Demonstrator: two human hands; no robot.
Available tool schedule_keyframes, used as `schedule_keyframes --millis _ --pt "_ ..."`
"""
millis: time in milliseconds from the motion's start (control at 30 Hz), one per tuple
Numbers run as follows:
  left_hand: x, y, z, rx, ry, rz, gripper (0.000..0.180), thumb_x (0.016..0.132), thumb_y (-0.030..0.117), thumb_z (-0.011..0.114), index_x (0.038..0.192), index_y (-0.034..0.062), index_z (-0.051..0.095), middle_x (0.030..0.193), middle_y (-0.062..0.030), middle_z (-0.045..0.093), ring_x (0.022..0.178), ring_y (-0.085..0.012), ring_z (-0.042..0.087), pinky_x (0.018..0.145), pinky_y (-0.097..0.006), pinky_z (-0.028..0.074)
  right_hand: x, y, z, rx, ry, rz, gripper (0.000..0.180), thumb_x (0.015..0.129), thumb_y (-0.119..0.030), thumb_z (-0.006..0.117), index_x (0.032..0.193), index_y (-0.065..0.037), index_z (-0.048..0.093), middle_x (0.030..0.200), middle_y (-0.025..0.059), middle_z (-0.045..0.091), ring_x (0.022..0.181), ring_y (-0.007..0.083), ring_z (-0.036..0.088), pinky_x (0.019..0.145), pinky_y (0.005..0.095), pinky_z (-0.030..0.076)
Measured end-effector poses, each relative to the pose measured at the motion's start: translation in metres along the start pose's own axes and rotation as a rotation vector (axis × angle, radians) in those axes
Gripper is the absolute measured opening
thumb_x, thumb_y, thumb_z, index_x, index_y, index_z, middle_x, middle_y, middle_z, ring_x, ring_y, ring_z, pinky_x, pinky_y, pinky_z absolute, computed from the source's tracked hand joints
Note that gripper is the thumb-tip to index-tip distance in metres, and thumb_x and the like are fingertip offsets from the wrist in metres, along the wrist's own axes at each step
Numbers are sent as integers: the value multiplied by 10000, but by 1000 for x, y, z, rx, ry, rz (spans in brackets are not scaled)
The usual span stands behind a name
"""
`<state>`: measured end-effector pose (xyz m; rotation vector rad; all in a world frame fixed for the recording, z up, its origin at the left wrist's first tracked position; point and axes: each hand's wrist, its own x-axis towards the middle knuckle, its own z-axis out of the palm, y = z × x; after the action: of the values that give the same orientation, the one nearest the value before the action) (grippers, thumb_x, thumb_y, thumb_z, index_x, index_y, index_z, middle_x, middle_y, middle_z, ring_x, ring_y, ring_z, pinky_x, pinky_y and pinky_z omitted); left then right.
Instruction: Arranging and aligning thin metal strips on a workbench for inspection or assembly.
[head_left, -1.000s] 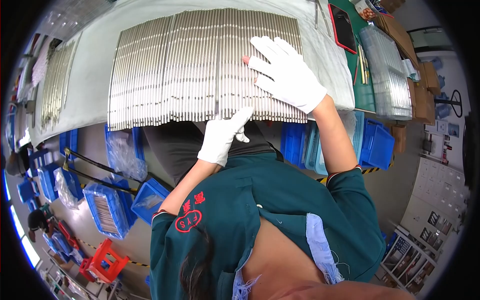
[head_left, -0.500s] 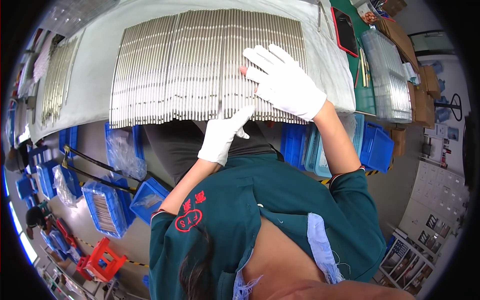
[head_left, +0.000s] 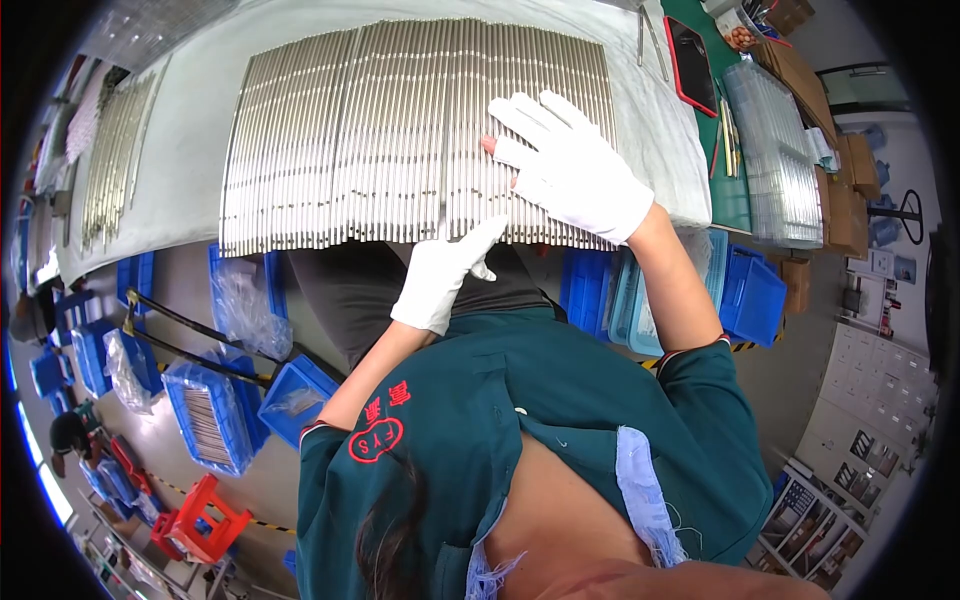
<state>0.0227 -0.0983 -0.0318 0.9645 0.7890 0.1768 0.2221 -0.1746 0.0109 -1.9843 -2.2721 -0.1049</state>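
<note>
Here the right hand (head_left: 572,168) lies spread flat on the rods (head_left: 400,130). The left hand (head_left: 445,275), fingers together, touches their near edge.

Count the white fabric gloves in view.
2. One on the left hand, touching the near edge of the silver metal rods; one on the right hand, lying flat upon them.

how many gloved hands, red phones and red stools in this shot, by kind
White-gloved hands: 2, left hand and right hand, both on the metal rods
Red phone: 1
Red stool: 1
Total: 4
</note>
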Motion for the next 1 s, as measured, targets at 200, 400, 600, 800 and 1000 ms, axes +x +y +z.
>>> schedule_keyframes --millis 200,400,600,800,1000 --pt "3 -4 -7 -76 -74 -75 340 887 213 669 1113 -41 666 704 -19 581 585 -80 525 588 -263 508 0 -1 2 50 41 17 460 896 -264 496 1328 -113 540 1436 159 424 1349 311 363 1147 428 210" --pt "-1 2 -2 6 -24 -61 315 899 219 653 1079 -38 683 722 -36 609 568 -80 526 555 -255 507 0 1 4 24 71 8 459 879 -313 516 1300 -133 555 1391 147 474 1307 310 416 1122 443 251" --pt "-7 20 -14 335 -204 -238 385 869 365 691 813 -15 669 635 -31 584 565 -79 535 524 -223 456 1 1 1 69 22 13 445 891 -248 522 1317 -121 554 1435 176 417 1339 318 372 1135 440 222" --pt "-23 19 -30 373 -320 -37 327 918 310 614 1036 16 696 842 -64 670 743 -107 607 698 -240 493 39 35 -11 861 153 240 424 993 -326 419 1360 -138 518 1431 68 474 1314 225 448 1105 326 319" --pt "-17 19 -33 517 -396 139 305 955 253 534 1162 69 661 971 -89 678 839 -165 632 789 -282 503 127 135 25 889 47 175 465 1009 -172 421 1402 64 343 1439 187 397 1308 377 395 1100 464 355"
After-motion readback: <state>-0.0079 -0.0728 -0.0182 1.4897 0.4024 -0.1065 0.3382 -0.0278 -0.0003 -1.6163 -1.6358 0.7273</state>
